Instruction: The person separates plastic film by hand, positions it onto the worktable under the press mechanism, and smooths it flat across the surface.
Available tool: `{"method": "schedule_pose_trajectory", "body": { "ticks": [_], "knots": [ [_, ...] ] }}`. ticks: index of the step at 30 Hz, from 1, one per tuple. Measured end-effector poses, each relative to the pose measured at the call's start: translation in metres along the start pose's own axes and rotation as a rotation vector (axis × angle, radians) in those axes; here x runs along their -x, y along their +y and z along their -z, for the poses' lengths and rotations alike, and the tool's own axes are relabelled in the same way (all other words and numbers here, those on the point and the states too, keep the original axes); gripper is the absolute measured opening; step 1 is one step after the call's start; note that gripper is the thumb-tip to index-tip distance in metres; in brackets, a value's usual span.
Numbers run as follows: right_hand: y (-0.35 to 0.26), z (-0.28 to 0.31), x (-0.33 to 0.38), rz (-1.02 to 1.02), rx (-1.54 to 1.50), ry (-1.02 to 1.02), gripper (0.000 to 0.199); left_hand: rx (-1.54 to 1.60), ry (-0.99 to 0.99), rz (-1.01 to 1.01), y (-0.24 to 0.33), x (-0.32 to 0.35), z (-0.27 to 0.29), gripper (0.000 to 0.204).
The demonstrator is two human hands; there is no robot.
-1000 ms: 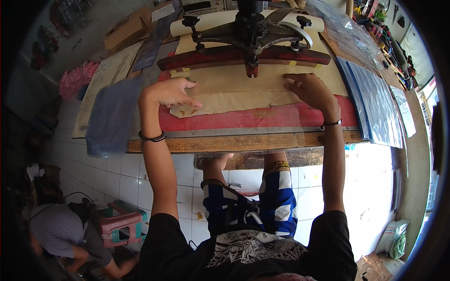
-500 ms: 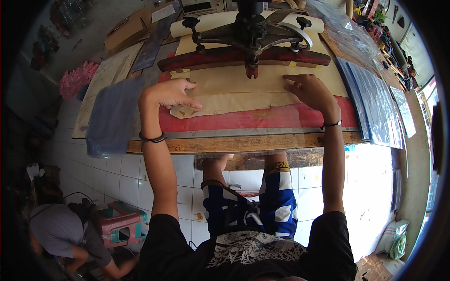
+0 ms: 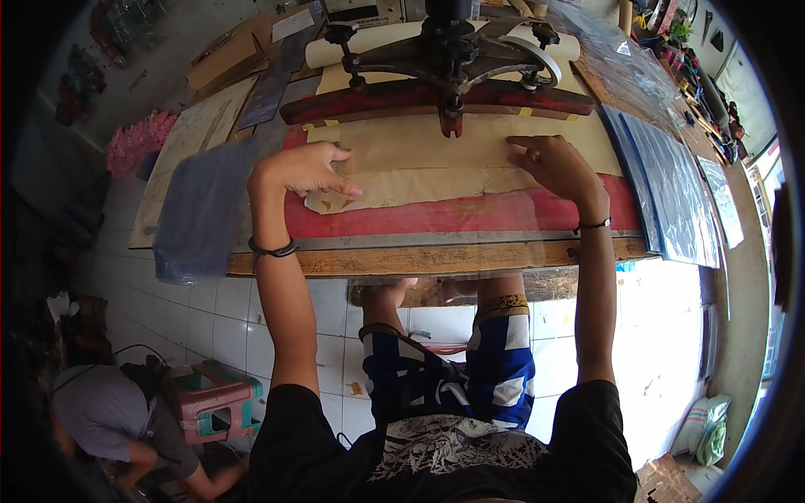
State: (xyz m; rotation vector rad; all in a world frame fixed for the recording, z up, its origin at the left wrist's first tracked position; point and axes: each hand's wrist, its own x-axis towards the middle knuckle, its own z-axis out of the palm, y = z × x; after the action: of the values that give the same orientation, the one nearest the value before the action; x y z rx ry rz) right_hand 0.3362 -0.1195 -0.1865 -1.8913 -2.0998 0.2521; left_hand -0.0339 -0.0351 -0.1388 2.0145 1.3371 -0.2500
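My left hand lies on the left part of a tan paper sheet, thumb and forefinger spread. Toward the sheet's right side rests my right hand, its forefinger stretched out and the other fingers partly bent. Both hands are open and grip nothing that I can see. A see-through plastic film seems to cover the paper between them and reach past the table's front edge. Beneath the paper is a red mat. Just beyond my hands, a long dark red bar hangs from a black metal press head.
Blue-tinted plastic sheets lie at the left, with another stack at the right. A wooden strip edges the table's front. A cardboard box stands back left. Lower left, a person bends beside a plastic stool.
My hands stay almost in place on the sheet. Below the table, my right leg has shifted slightly and its foot now shows. The press bar looks nearly unmoved.
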Motion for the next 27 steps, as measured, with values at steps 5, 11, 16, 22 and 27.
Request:
{"method": "schedule_pose_trajectory", "body": {
  "ticks": [5,11,16,22,27],
  "knots": [
    [0.000,0.002,0.002,-0.009,0.020,-0.005,0.034,0.010,0.018,-0.071,-0.007,-0.003,-0.001,0.095],
    [-0.003,0.001,0.002,-0.018,0.013,-0.020,0.034,0.019,-0.028,-0.007,-0.001,0.000,-0.001,0.093],
    [-0.002,0.003,0.002,-0.016,0.006,-0.001,0.034,0.033,0.004,-0.021,-0.003,-0.001,-0.002,0.094],
    [0.002,-0.001,0.001,0.011,0.013,-0.004,0.034,0.020,0.003,-0.006,0.000,0.001,-0.002,0.093],
    [0.001,-0.001,0.001,0.003,-0.005,0.003,0.034,0.013,0.008,-0.014,-0.004,-0.002,-0.003,0.092]
  ]
}}
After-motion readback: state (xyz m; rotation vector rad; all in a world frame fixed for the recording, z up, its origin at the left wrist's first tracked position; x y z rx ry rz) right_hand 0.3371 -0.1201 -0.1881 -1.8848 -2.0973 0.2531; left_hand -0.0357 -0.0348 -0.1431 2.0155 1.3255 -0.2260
